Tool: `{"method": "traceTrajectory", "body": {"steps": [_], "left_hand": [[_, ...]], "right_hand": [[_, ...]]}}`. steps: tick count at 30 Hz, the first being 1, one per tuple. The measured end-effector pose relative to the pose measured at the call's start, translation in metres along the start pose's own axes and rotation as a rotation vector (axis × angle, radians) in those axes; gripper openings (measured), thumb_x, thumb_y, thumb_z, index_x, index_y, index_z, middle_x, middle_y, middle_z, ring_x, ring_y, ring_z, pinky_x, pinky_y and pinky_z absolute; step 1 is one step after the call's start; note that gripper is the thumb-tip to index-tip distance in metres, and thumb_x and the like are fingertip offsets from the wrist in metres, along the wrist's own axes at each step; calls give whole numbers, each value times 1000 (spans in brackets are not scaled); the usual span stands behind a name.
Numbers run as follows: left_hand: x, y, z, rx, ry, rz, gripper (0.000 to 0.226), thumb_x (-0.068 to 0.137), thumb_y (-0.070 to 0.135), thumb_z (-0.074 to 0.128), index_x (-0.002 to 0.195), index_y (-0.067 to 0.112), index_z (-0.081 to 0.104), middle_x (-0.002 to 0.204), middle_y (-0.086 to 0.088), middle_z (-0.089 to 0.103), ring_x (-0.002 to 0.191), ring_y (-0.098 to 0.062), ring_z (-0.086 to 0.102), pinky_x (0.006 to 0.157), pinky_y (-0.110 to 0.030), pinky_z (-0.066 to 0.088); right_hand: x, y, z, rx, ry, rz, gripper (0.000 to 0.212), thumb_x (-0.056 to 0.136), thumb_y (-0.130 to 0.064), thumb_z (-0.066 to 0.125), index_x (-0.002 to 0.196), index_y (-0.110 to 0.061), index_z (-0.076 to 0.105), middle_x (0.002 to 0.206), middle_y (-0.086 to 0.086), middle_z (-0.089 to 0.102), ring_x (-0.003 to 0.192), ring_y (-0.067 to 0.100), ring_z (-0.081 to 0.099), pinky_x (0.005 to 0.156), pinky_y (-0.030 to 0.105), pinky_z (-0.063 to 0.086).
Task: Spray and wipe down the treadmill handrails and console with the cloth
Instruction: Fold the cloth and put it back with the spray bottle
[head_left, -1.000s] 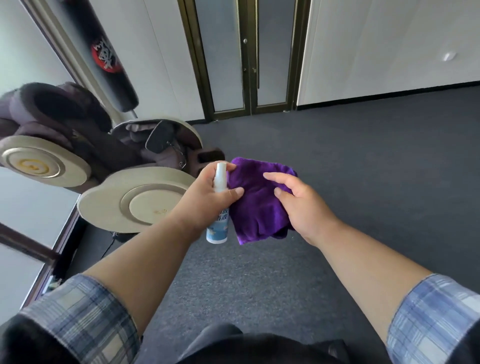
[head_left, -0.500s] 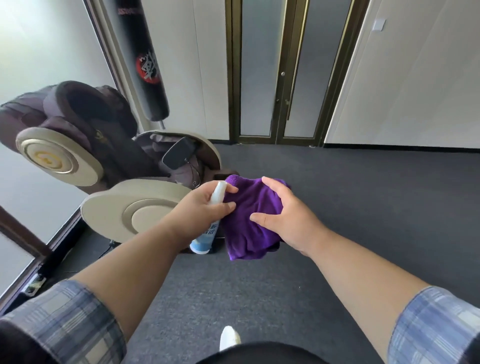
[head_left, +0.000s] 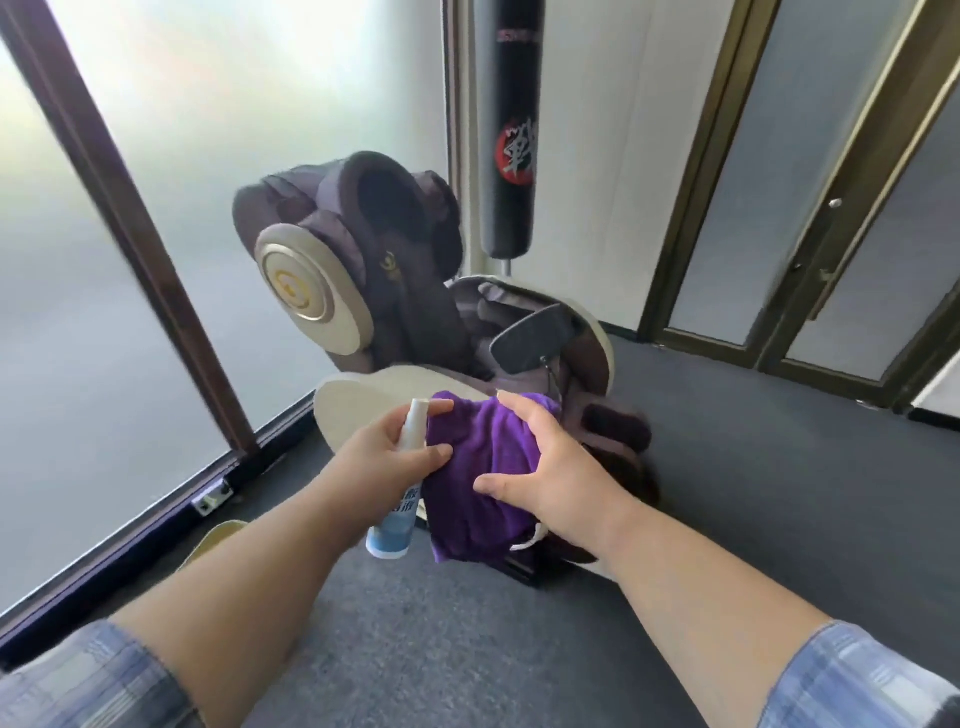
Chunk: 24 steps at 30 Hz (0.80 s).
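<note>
My left hand (head_left: 387, 452) grips the spray bottle (head_left: 402, 483); my right hand (head_left: 545, 467) clutches the purple cloth (head_left: 483, 473). I'm wetting the cloth, I judge; next I must find the treadmill, unseen here.

Both hands (head_left: 387, 449) (head_left: 553, 475) forward, fingers (head_left: 511, 410) curled.

Setting: gym or recreation room. Evidence: hanging black punching bag (head_left: 509, 130), reclined massage chair (head_left: 374, 291), grey carpet floor (head_left: 779, 493), frosted glass wall (head_left: 78, 260), bronze-framed glass doors (head_left: 810, 208).
</note>
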<state>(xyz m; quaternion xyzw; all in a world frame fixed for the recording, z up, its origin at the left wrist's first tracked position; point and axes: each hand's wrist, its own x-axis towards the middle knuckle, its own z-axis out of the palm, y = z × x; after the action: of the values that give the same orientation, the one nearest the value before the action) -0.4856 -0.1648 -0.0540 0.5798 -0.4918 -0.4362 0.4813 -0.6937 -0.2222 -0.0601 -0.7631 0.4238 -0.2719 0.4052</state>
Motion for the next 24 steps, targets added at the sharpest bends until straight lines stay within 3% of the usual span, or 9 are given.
{"method": "traceTrajectory", "body": {"steps": [2,7,8,10,12,17,24], "left_hand": [[5,4,-23,-5,95,-8,43,73,28,72,112,47,68,106,9,73,99,-16,71,92,-44,56],[18,-7,-65,-51,324,-29,41,78,20,72,111,44,69,104,9,74,98,-17,71,89,-43,57],[20,-11,-72,-73,359,-39,40,82,16,72,112,43,69,104,9,74,98,-17,72,88,-42,58],[25,-16,-82,-130,422,-50,40,88,6,69,113,38,70,104,5,75,98,-20,72,84,-36,59],[31,-20,-88,-160,493,-63,39,90,0,66,115,30,69,104,1,75,98,-22,72,79,-30,59],[44,-18,-97,-143,666,-90,36,89,0,67,119,21,66,108,0,74,103,-18,70,87,-29,57],[40,-38,-136,-170,901,-70,37,87,3,69,118,22,66,110,3,73,104,-15,69,81,-22,54]], "right_hand": [[33,-9,12,7,-89,-33,91,73,-39,87,147,-46,35,145,-13,46,133,7,45,112,26,37],[107,-18,45,91,-258,-136,82,74,-39,84,140,-56,37,122,-33,49,105,-27,46,88,-4,35],[120,-19,52,121,-305,-142,80,73,-42,83,136,-59,38,122,-34,49,107,-25,47,91,0,37],[146,-19,66,162,-383,-157,76,69,-47,80,131,-62,41,127,-28,54,116,-10,54,103,20,45],[168,-18,78,202,-462,-191,68,68,-45,80,126,-61,47,124,-24,60,114,-5,58,103,28,49],[220,-21,99,280,-645,-271,54,71,-29,81,118,-44,59,115,-15,66,106,-2,64,94,25,53],[270,-48,154,290,-833,-366,44,80,-18,82,108,-46,63,102,-19,70,99,0,67,85,21,55]]}}
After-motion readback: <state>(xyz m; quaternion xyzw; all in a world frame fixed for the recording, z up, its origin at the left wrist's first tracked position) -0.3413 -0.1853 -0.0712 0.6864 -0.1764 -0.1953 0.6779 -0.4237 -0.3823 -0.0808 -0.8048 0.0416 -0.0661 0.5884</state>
